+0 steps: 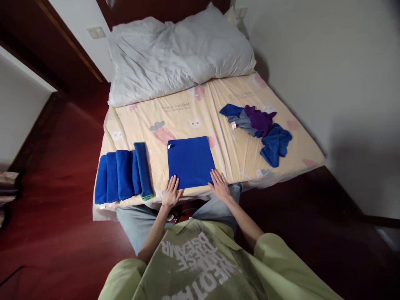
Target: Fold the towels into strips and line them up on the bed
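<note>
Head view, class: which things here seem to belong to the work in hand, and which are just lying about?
Likely in the work:
flat, square blue cloth, touched by left hand and right hand
row of narrow blue cloth bundles
crumpled blue, grey and purple cloths

Apparently just lying about:
puffy pale grey bedding
striped item at the left edge

Blue cloth (191,162) laid flat on a patterned bed (193,121), left hand (171,191) and right hand (220,186) at its near corners, between rolled blue cloths (124,175) and a crumpled pile (258,125).
</note>
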The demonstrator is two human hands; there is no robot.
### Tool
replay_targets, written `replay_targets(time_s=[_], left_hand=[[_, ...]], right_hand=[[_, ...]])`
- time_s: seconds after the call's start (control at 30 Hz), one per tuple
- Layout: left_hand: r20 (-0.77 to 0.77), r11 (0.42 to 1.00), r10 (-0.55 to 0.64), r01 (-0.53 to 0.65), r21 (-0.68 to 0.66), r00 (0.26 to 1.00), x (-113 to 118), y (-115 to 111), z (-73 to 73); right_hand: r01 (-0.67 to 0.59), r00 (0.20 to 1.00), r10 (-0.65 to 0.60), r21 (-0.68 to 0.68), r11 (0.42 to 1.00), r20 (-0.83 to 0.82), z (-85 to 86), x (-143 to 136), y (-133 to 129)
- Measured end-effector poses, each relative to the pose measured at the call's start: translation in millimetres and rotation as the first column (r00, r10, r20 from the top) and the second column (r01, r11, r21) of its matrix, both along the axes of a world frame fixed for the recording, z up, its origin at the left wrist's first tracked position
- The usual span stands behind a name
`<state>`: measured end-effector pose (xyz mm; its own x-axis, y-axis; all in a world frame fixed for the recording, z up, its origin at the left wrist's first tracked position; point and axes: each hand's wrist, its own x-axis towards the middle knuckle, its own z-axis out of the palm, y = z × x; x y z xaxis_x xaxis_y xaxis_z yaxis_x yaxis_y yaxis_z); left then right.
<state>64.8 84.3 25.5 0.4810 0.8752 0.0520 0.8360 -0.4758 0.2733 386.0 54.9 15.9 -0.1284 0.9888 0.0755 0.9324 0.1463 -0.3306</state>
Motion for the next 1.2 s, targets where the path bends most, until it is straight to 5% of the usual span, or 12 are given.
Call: replay_targets(time_s=[0.23,0.47,0.8,1.0,1.2], left_hand=[[0.064,0.997,-0.043,0.047,-0.065,0.997,-28.7,-12.2,-4.2],[0.176,0.995,-0.04,0.055,-0.078,0.984,-35.9,-21.7,-13.4],[0.38,0.953,-0.261,0.299,-0.044,0.888,-62.2,6.6,-24.2],[0.429,0.958,-0.247,0.286,-0.028,0.869,-59.8,14.0,-29.4],[0.523,0.988,-0.117,0.151,-0.022,0.844,-50.4,11.8,-38.1]], right_hand=[[-0.058,0.998,0.059,-0.062,0.996,0.004,1.5,20.7,-20.1],[-0.16,0.983,0.163,0.043,0.986,-0.079,-17.8,29.6,-34.5],[-0.177,0.938,0.248,0.278,0.944,-0.244,-28.2,22.9,-28.4],[-0.113,0.917,0.197,0.248,0.962,-0.346,-23.8,24.0,-19.0],[-0.126,0.89,0.203,0.208,0.97,-0.408,-18.8,30.3,-7.7]])
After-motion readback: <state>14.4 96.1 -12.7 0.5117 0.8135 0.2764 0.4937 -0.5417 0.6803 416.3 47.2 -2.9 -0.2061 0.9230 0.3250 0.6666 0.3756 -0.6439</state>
